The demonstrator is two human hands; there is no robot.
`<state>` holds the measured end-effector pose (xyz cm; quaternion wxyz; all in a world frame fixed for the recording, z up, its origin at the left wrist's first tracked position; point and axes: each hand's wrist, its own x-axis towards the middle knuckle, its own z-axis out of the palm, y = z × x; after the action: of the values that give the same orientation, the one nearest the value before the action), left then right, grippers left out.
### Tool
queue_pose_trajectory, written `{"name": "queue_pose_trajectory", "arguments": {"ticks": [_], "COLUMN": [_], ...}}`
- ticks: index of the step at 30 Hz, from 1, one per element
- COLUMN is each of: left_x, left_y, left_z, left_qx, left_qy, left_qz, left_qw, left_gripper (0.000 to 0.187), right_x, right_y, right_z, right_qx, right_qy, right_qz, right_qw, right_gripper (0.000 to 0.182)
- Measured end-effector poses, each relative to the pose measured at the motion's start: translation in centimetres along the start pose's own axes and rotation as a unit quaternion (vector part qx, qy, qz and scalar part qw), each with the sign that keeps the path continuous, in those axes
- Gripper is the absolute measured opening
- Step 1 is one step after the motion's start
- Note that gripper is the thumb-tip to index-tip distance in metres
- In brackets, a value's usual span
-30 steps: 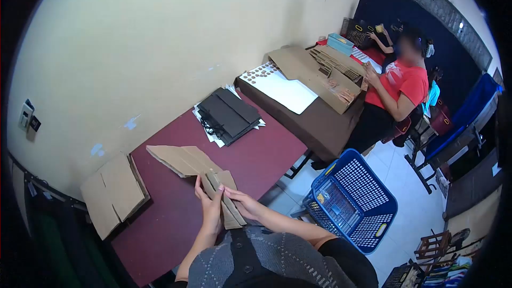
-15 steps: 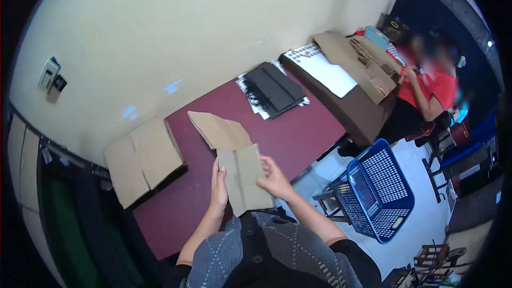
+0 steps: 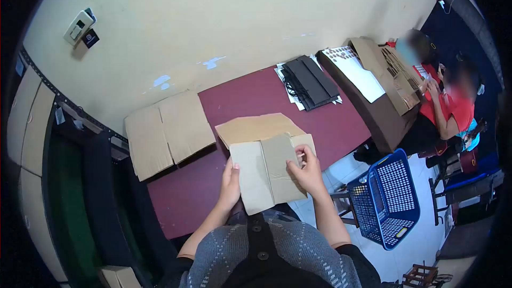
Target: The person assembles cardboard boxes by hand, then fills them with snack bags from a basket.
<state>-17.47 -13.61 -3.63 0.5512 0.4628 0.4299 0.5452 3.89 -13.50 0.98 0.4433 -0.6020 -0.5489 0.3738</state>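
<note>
A folded piece of brown cardboard is held up in front of my body, its creased panels facing me and a wide flap rising behind it. My left hand grips its left edge, thumb along the front and the other fingers mostly hidden behind. At the right side, my right hand has curled fingers pinching the edge of the board. Under and beyond the cardboard lies the maroon table. A closed cardboard box sits on the table's left part.
Black folded sheets with cords lie on white paper at the table's far end. A blue plastic basket stands at the right by a stool. Beyond, a person in a red top works at a brown table with cardboard strips.
The cardboard has opened wider, with its right panel spread out and the back flap swung right. My right hand has moved outward and up along its right edge. The view has shifted left.
</note>
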Motion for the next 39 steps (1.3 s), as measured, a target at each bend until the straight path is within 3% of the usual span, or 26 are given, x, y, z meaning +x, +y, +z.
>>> {"name": "queue_pose_trajectory", "arguments": {"ticks": [1, 3, 4, 6, 7, 12, 15, 20, 22, 24, 28, 30, 32, 35, 39], "left_x": [-0.1, -0.5, -0.8, -0.9, -0.9, -0.7, -1.1, -0.6, 0.1, 0.9, 2.5, 4.3, 4.3, 6.0, 7.2], "left_y": [0.4, 2.4, 3.7, 5.7, 5.5, 5.4, 5.3, 5.4, 4.7, 4.5, 4.4, 4.6, 5.2, 5.3, 5.3], "left_z": [0.0, -0.1, 0.2, 1.2, 1.3, 0.5, 0.8, 2.3, 3.0, 3.8, 6.2, 7.5, 8.8, 10.8, 12.9], "left_qx": [0.054, 0.201, 0.199, 0.373, 0.391, 0.410, 0.425, 0.425, 0.433, 0.452, 0.477, 0.461, 0.454, 0.459, 0.452], "left_qy": [-0.010, -0.059, -0.057, -0.146, -0.150, -0.138, -0.148, -0.204, -0.196, -0.195, -0.198, -0.184, -0.169, -0.153, -0.129], "left_qz": [0.022, 0.064, 0.064, 0.111, 0.180, 0.160, 0.135, 0.188, 0.216, 0.207, 0.176, 0.201, 0.133, 0.090, 0.043], "left_qw": [0.998, 0.976, 0.976, 0.910, 0.890, 0.887, 0.883, 0.862, 0.853, 0.845, 0.838, 0.844, 0.865, 0.870, 0.882], "left_gripper": [0.043, 0.044, 0.044, 0.046, 0.049, 0.049, 0.051, 0.058, 0.058, 0.057, 0.047, 0.045, 0.045, 0.045, 0.041], "right_x": [0.0, 0.0, 0.1, 0.7, 1.1, 3.3, 3.8, 5.2, 6.0, 6.7, 8.5, 9.2, 9.6, 11.3, 11.8], "right_y": [-1.1, -3.6, -4.0, -4.9, -5.0, -3.2, -2.3, -3.7, -3.5, -2.0, 1.7, 2.2, 2.9, 6.7, 7.9], "right_z": [0.2, 0.8, 1.3, 2.1, 2.5, 3.9, 4.4, 2.8, 1.9, 1.3, -0.4, -1.8, -3.2, -4.8, -6.7], "right_qx": [0.001, -0.143, -0.145, -0.235, -0.257, -0.316, -0.368, -0.449, -0.436, -0.408, -0.322, -0.340, -0.301, -0.208, -0.082], "right_qy": [-0.003, -0.001, -0.003, -0.007, 0.012, -0.078, -0.128, -0.103, -0.096, -0.135, -0.111, -0.118, -0.121, -0.136, -0.155], "right_qz": [-0.001, -0.117, -0.118, -0.185, -0.205, -0.146, -0.118, -0.134, -0.150, -0.184, -0.228, -0.176, -0.110, -0.046, -0.040], "right_qw": [1.000, 0.983, 0.982, 0.954, 0.944, 0.934, 0.913, 0.878, 0.882, 0.884, 0.912, 0.916, 0.940, 0.967, 0.984], "right_gripper": [0.033, 0.057, 0.057, 0.072, 0.068, 0.059, 0.064, 0.079, 0.082, 0.080, 0.071, 0.056, 0.039, 0.027, 0.024]}}
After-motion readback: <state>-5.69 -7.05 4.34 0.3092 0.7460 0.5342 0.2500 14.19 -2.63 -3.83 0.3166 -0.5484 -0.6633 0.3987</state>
